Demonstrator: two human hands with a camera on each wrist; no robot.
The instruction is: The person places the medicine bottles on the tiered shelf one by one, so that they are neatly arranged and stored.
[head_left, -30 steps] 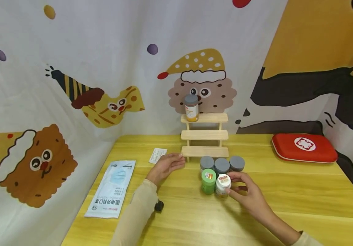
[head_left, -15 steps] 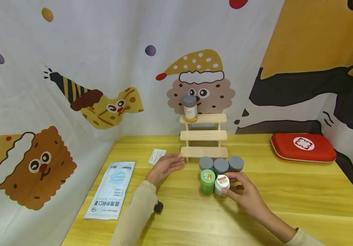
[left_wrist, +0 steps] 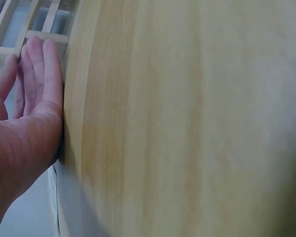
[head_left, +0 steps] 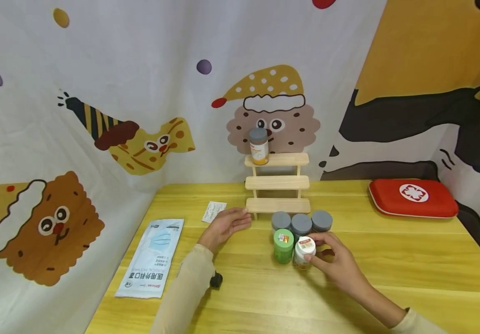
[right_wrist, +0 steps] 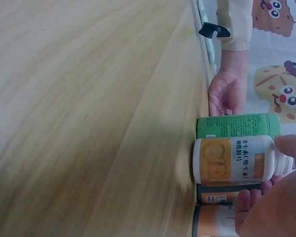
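In the head view, little has moved over the last second. The right hand's (head_left: 342, 266) thumb has come in a little further over the near side of the white bottle (head_left: 301, 262), while the fingertips stay at its lid. The bottle is upright on the surface (head_left: 256, 287), well in from the near edge, just beside the green bottle (head_left: 283, 250). Three grey-lidded bottles (head_left: 301, 224) stand behind these two, toward the far edge. The wooden stand (head_left: 277, 182) is near that edge, with one amber bottle (head_left: 259, 150) at the left end of its top step. The left hand (head_left: 225, 227) has stayed put by the stand's lower left end.

In the left wrist view, that hand's grip holds nothing, its fingers extended; whether the tips touch the stand I cannot tell.

In the right wrist view, thumb and fingers are clamped around the white bottle's neck, and its base appears to sit on the surface. I judge the hold is made and the lift not yet begun.
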